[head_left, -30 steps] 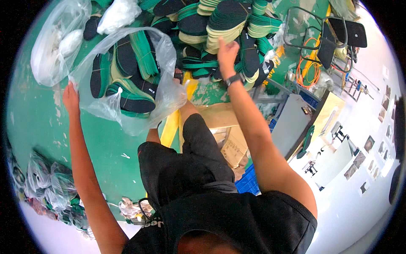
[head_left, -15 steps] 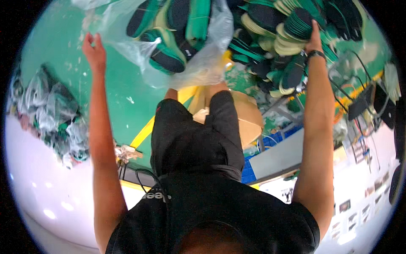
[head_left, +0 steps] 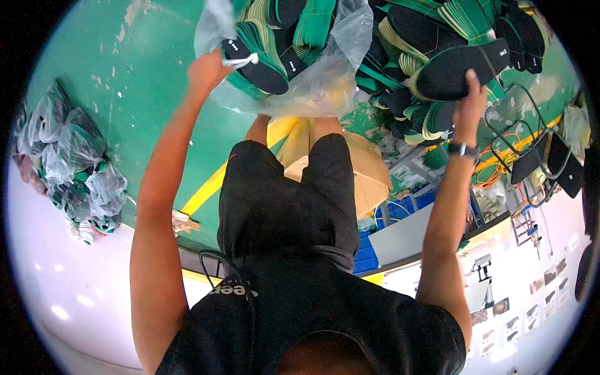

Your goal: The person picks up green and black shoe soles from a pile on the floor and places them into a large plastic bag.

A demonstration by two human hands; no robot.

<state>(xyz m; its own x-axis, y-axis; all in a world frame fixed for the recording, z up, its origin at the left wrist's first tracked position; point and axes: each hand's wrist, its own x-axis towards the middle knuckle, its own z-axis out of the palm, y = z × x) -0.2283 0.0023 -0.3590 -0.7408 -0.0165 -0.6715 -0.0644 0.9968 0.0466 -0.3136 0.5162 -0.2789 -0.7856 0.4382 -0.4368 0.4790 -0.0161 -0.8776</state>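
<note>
A clear plastic bag stands in front of my legs, with bundles of black and green insoles inside it. My left hand is closed on the bag's left edge, where a bunched strip of plastic sticks out. On the right, a large heap of banded insole bundles lies on the floor. My right hand grips the heel end of a black insole bundle at the heap's near side, its thumb lying on the top face. The fingers beneath are hidden.
Several filled plastic bags are piled at the left by the wall. A cardboard box sits behind my legs. To the right are a metal-framed chair, orange cables and blue crates. Yellow tape marks the green floor.
My left hand has moved right, from open air onto the bag's edge. My right hand has turned and shifted nearer; the bundle at it now shows its flat black top face.
</note>
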